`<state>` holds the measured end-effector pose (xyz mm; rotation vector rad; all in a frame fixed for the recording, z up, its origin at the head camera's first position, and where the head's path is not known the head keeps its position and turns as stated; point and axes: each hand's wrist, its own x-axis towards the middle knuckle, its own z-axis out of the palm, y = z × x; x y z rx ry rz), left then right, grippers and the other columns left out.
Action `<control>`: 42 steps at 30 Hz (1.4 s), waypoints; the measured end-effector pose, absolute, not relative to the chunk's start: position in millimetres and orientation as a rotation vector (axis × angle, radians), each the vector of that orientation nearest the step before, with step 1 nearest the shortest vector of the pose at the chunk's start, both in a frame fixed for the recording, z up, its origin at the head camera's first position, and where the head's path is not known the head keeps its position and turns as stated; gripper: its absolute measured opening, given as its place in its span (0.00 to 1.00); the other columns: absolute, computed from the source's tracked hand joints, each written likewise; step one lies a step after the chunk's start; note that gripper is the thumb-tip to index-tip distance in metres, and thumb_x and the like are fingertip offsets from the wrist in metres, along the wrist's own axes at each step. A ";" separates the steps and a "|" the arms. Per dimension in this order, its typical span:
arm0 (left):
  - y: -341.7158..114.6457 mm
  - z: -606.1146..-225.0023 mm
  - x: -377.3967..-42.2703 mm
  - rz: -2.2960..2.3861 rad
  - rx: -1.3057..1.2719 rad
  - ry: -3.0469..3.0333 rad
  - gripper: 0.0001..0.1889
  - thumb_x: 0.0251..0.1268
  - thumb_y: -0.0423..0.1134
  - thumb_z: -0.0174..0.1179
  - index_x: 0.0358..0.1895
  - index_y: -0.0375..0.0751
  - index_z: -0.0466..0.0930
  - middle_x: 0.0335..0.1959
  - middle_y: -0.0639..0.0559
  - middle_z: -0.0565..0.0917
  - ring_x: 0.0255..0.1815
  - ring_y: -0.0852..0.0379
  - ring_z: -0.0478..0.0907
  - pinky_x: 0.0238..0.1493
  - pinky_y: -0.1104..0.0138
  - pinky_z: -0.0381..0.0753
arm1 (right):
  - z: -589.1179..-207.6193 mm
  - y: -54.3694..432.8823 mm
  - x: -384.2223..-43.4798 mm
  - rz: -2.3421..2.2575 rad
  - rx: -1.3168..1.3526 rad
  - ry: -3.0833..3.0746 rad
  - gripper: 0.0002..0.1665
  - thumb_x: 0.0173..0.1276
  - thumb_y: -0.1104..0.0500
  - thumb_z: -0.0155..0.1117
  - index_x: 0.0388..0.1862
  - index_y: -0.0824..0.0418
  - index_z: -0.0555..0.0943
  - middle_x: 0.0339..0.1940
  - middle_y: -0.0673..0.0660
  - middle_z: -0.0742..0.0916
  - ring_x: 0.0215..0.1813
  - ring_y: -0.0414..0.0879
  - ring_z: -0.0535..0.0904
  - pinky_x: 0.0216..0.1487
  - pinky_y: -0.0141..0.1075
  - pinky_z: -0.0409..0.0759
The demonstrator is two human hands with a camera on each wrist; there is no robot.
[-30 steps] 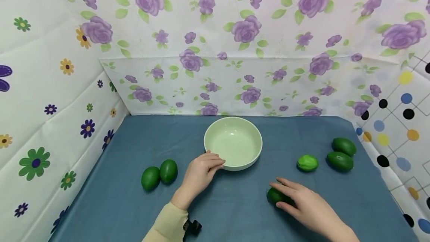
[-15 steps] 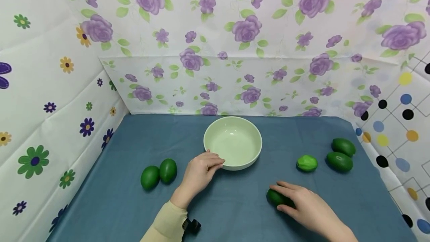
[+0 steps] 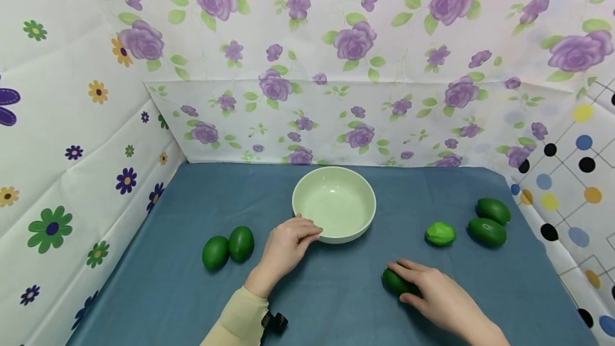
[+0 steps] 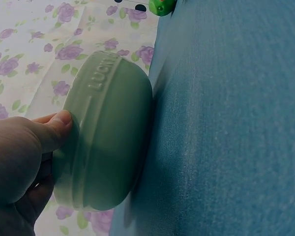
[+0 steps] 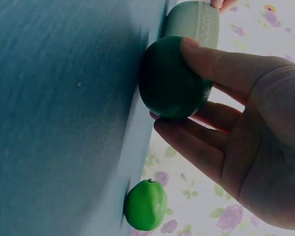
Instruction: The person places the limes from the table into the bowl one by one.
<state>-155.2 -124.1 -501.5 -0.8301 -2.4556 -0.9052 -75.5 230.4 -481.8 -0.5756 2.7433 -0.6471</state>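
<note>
A pale green bowl [image 3: 333, 204] stands upright on the blue cloth. My left hand [image 3: 289, 244] pinches its near-left rim; in the left wrist view the thumb [image 4: 63, 120] presses the outer wall below raised lettering. To the right and nearer, my right hand [image 3: 432, 295] grips a dark green oval fruit [image 3: 397, 283], its thumb on one side and fingers on the other. That fruit [image 5: 169, 81] appears on or very near the cloth in the right wrist view; fingers hide part of it.
Two dark green oval fruits [image 3: 241, 243] lie left of the left hand. On the right are a brighter green lime-like fruit [image 3: 440, 234] and two more dark green fruits [image 3: 487, 232]. Patterned cloth walls [image 3: 269, 122] border the back and sides.
My right hand has lowered slightly and its fingers and thumb have settled closer round the dark green fruit. The left hand stays on the bowl's rim.
</note>
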 end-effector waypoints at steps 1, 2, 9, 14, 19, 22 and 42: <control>-124.1 -501.7 -155.0 -0.906 -0.828 -2.460 0.08 0.69 0.35 0.75 0.48 0.48 0.96 0.44 0.58 0.93 0.52 0.59 0.88 0.78 0.65 0.74 | -482.2 230.3 -75.4 -0.647 -0.569 2.742 0.38 0.66 0.56 0.82 0.75 0.50 0.81 0.72 0.60 0.83 0.67 0.61 0.83 0.59 0.54 0.89; -124.1 -501.9 -154.9 -0.906 -0.826 -2.464 0.08 0.69 0.35 0.75 0.48 0.48 0.96 0.44 0.58 0.93 0.52 0.59 0.88 0.78 0.65 0.74 | -482.5 230.3 -75.4 -0.645 -0.563 2.743 0.38 0.66 0.56 0.82 0.75 0.49 0.81 0.72 0.60 0.83 0.67 0.61 0.83 0.59 0.54 0.89; -124.3 -503.0 -154.8 -0.901 -0.809 -2.471 0.08 0.69 0.35 0.75 0.48 0.48 0.96 0.44 0.58 0.93 0.52 0.60 0.88 0.77 0.66 0.74 | -483.5 231.2 -75.5 -0.649 -0.557 2.740 0.39 0.66 0.54 0.82 0.75 0.48 0.81 0.71 0.58 0.83 0.67 0.60 0.83 0.60 0.54 0.89; -124.1 -502.6 -154.3 -0.903 -0.809 -2.470 0.09 0.68 0.35 0.75 0.48 0.48 0.96 0.44 0.57 0.93 0.52 0.60 0.88 0.77 0.66 0.74 | -483.4 232.6 -75.4 -0.661 -0.556 2.739 0.39 0.66 0.53 0.82 0.75 0.46 0.81 0.71 0.58 0.84 0.67 0.60 0.83 0.60 0.54 0.88; -123.6 -501.8 -154.1 -0.907 -0.810 -2.475 0.08 0.68 0.35 0.75 0.48 0.48 0.96 0.44 0.57 0.93 0.53 0.60 0.88 0.78 0.66 0.73 | -483.2 233.1 -75.8 -0.671 -0.545 2.744 0.39 0.66 0.53 0.82 0.75 0.46 0.81 0.70 0.58 0.84 0.67 0.60 0.83 0.61 0.55 0.88; -123.3 -501.3 -154.2 -0.908 -0.811 -2.470 0.08 0.68 0.35 0.75 0.48 0.48 0.96 0.44 0.57 0.93 0.53 0.60 0.88 0.78 0.65 0.73 | -483.5 233.3 -76.2 -0.675 -0.531 2.747 0.38 0.66 0.52 0.82 0.75 0.47 0.81 0.70 0.57 0.84 0.67 0.59 0.83 0.62 0.54 0.87; -123.7 -499.3 -154.5 -0.908 -0.814 -2.471 0.08 0.68 0.35 0.75 0.48 0.48 0.96 0.44 0.58 0.93 0.52 0.60 0.88 0.77 0.65 0.74 | -467.6 236.5 -84.8 -0.721 -0.531 2.811 0.38 0.70 0.52 0.79 0.78 0.48 0.78 0.72 0.54 0.83 0.70 0.57 0.82 0.65 0.55 0.86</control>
